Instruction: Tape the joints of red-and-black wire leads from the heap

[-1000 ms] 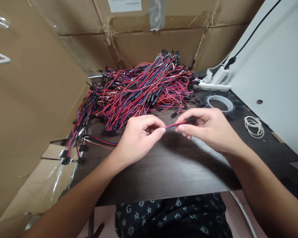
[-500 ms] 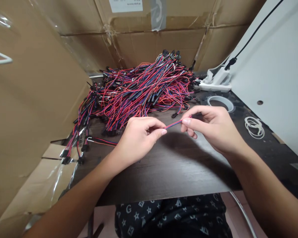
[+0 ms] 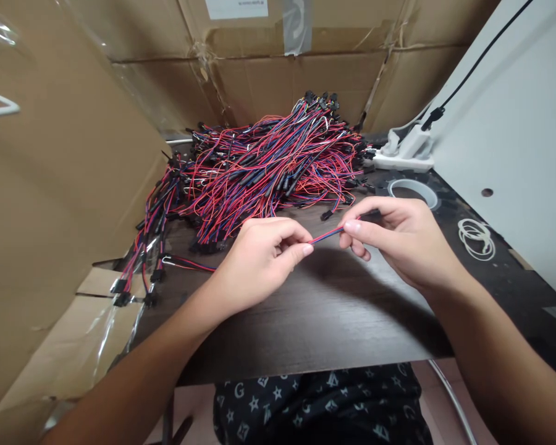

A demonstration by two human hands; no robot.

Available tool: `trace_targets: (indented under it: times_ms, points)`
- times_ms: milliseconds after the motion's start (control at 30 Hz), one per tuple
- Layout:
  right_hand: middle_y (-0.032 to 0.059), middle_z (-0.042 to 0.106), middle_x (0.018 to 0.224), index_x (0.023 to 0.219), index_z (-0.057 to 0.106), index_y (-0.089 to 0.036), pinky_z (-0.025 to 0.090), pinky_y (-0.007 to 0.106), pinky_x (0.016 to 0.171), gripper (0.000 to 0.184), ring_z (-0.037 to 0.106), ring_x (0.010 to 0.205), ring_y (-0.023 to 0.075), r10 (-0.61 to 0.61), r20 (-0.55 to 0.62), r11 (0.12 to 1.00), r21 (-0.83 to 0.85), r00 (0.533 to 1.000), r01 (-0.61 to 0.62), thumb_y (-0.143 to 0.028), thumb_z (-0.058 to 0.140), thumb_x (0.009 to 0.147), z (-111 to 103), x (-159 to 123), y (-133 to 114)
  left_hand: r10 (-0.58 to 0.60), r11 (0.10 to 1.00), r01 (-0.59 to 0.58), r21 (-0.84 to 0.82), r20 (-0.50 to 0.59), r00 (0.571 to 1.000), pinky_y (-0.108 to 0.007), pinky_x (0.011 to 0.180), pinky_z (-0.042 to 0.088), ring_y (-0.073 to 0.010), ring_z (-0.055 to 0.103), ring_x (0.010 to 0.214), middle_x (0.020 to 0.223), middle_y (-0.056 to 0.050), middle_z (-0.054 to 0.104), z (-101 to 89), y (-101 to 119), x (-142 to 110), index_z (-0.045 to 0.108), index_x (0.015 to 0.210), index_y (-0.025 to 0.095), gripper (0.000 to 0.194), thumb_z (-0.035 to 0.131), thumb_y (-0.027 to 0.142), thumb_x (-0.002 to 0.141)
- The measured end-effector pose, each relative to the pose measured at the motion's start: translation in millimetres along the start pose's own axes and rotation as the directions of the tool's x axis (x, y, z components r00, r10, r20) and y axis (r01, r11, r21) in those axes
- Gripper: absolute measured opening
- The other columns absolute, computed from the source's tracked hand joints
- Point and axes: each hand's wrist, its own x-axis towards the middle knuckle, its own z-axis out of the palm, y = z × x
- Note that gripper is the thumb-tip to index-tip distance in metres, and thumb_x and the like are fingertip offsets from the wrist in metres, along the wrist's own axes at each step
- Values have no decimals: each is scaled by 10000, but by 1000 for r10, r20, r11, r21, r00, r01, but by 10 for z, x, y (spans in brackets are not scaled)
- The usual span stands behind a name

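A thin red-and-blue wire harness stretches between my two hands above the dark table. My left hand pinches it between thumb and fingertips. At its right part, my right hand grips it with thumb and index finger, and a dark end shows beyond those fingers. To the left of my left hand, more red and dark wire with a white loop runs out; whether it belongs to the held harness I cannot tell. Behind both hands lies a large pile of wire harnesses with black connectors.
Cardboard stands at the back and along the left. On the right are a white power strip, a tape roll and a coil of pale cord beside a white panel. Several harness ends hang over the left.
Both hands keep their hold on the wire harness and have barely shifted. The whole view has moved very slightly.
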Motion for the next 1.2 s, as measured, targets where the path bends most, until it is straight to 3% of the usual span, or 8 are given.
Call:
trace_targets:
  times_ms: [133, 333, 500, 733, 833, 1000, 1100, 1200]
  points:
    - [27, 650, 656, 792, 656, -144, 445, 198, 442, 138, 535, 503, 89, -12, 37, 999, -35, 999, 13, -275, 696, 803, -11, 4, -9, 7, 1000, -11, 26, 138, 990, -208, 574, 461, -106, 588, 587, 696, -14, 652, -6, -26, 18, 692, 865, 146, 173, 522, 132, 834]
    - [37, 668, 691, 781, 674, -147, 485, 208, 498, 108, 565, 543, 99, -21, 102, 997, -66, 995, 28, -251, 702, 782, -14, -2, -57, -61, 998, 64, -9, 194, 979, -217, 574, 466, -120, 609, 580, 688, -24, 683, -3, -39, 27, 705, 822, 139, 161, 545, 123, 811]
    - [34, 667, 702, 773, 674, -146, 486, 209, 502, 42, 563, 544, 97, -15, 104, 998, -67, 995, 22, -187, 685, 769, -11, -6, -67, -114, 991, 122, -49, 147, 983, -202, 545, 452, -100, 588, 517, 615, -8, 657, 5, -16, 14, 672, 726, 121, 148, 547, 85, 796]
    - [31, 656, 678, 769, 662, -139, 478, 207, 469, 44, 563, 518, 98, 35, 83, 991, -130, 996, -24, -169, 681, 743, 23, 13, -95, 100, 978, -106, 179, 40, 994, -219, 631, 438, -110, 610, 614, 658, -2, 676, 24, -32, 8, 672, 733, 142, 136, 572, 78, 799]
    - [27, 656, 661, 738, 656, -136, 474, 201, 460, 14, 563, 507, 95, 41, 75, 986, -161, 996, -29, -145, 667, 737, 33, 19, -100, 136, 966, -134, 220, 4, 991, -225, 660, 445, -116, 618, 656, 724, -13, 701, 32, -44, 23, 690, 780, 143, 115, 584, 108, 809]
    - [-8, 615, 591, 714, 652, -134, 462, 185, 477, 41, 552, 494, 80, -25, 37, 976, -216, 999, 32, -94, 657, 724, 14, 25, -90, -113, 993, 113, 19, 36, 993, -218, 576, 454, -111, 589, 574, 670, -7, 669, -24, -32, 50, 690, 813, 133, 96, 599, 144, 785]
    - [-19, 605, 578, 714, 649, -131, 446, 181, 482, 48, 542, 492, 73, -57, 23, 965, -255, 998, 61, -84, 652, 725, -3, 33, -75, -264, 950, 281, -138, 127, 956, -203, 519, 454, -99, 560, 528, 622, -2, 625, -75, -57, 64, 661, 803, 114, 94, 585, 169, 792]
    - [-14, 623, 600, 715, 657, -130, 434, 190, 496, 36, 537, 507, 75, -71, 15, 951, -301, 997, 72, -96, 656, 727, -9, 40, -64, -333, 909, 372, -188, 209, 920, -190, 504, 451, -93, 550, 532, 607, 0, 604, -111, -106, 72, 637, 774, 114, 69, 599, 172, 777]
